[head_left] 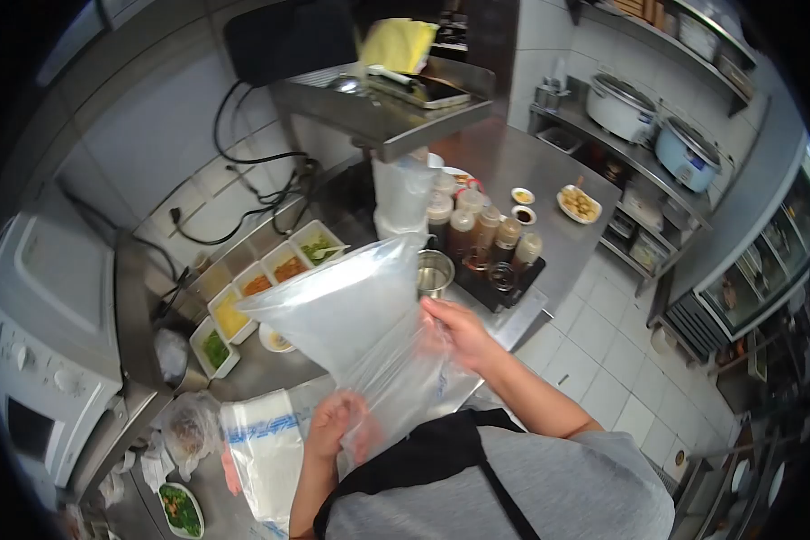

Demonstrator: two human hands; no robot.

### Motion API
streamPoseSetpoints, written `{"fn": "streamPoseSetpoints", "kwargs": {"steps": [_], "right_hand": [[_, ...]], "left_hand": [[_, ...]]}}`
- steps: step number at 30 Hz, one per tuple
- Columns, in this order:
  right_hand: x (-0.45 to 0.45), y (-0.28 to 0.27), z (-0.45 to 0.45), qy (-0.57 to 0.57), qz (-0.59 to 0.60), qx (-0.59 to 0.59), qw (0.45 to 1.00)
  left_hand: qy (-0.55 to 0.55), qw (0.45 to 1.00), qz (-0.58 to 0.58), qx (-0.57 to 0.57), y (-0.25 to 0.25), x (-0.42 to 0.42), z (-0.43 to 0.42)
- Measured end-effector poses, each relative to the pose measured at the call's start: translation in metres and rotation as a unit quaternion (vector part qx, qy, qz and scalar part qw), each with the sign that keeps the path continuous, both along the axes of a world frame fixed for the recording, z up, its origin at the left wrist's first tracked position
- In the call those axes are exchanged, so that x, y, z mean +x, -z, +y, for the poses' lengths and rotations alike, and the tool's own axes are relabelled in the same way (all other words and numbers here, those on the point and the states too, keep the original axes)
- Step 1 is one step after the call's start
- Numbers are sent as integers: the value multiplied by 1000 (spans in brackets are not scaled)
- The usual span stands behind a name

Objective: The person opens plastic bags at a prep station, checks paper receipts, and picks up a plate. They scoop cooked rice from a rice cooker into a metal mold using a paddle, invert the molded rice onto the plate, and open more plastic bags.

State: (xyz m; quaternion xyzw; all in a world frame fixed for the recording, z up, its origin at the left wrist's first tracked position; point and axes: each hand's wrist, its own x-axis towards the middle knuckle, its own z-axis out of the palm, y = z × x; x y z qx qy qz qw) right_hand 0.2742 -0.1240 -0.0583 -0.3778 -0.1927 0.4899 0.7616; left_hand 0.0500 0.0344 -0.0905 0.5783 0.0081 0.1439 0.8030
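A large clear plastic bag (324, 310) is stretched out in front of my body, puffed wide at its far end and gathered towards me. My right hand (454, 335) grips its right edge, thumb uppermost. Lower down, my left hand (335, 421) is closed on the near left part of the bag, and some of its fingers show through the film. Beside my left hand, a stack of flat white bags with blue print (263, 441) lies on the counter. Just beyond my right hand stands a round metal container (435, 273).
Several sauce bottles (486, 229) stand on a black tray. Food tubs (234, 315) line the wall side. A metal shelf (396, 126) overhangs the counter. A bowl of fried pieces (580, 204), a dish of greens (181, 510), a white appliance (54, 360) and rice cookers (621, 106) are around.
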Motion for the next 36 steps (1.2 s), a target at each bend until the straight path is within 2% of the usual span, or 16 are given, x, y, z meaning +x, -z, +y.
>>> {"fn": "streamPoseSetpoints", "kwargs": {"steps": [2,5,8,11,13,14,15,17,19,21,22,24,28,31,34,36], "right_hand": [[14,2,-6,-85,-136,-46,986],[20,-27,-2,-69,-330,-67,939],[31,-77,20,13,-352,-69,934],[40,-87,55,105,-354,-62,927],[52,-67,76,137,-335,-66,930],[64,-44,78,119,-328,-94,932],[65,-22,82,133,-312,-88,937],[57,21,82,163,-277,-75,944],[36,55,69,143,-281,-275,908],[25,108,62,201,-446,-238,839],[22,112,59,176,-413,-248,858],[20,114,53,120,-342,-267,893],[48,117,64,69,-536,-193,819],[57,127,80,72,-587,-186,784],[44,135,79,76,-511,-208,831],[35,133,74,65,-368,-252,893]], "left_hand": [[24,995,-63,-75,-19,-8,22],[-142,988,2,57,-45,-3,52],[-245,962,8,123,-76,25,74],[-287,955,30,72,-98,52,91],[-279,959,35,47,-69,71,114],[-271,962,35,-22,-54,77,113],[-285,945,35,155,-12,76,121],[-271,953,129,34,105,74,132],[-260,926,198,-189,138,65,110],[-323,922,187,-107,119,57,69],[-353,911,192,-94,113,54,57],[-352,913,202,42,93,43,46],[-311,903,198,221,56,46,60],[-317,852,89,408,115,68,92],[-267,910,264,178,141,71,97],[-263,915,305,11,141,71,94]]}}
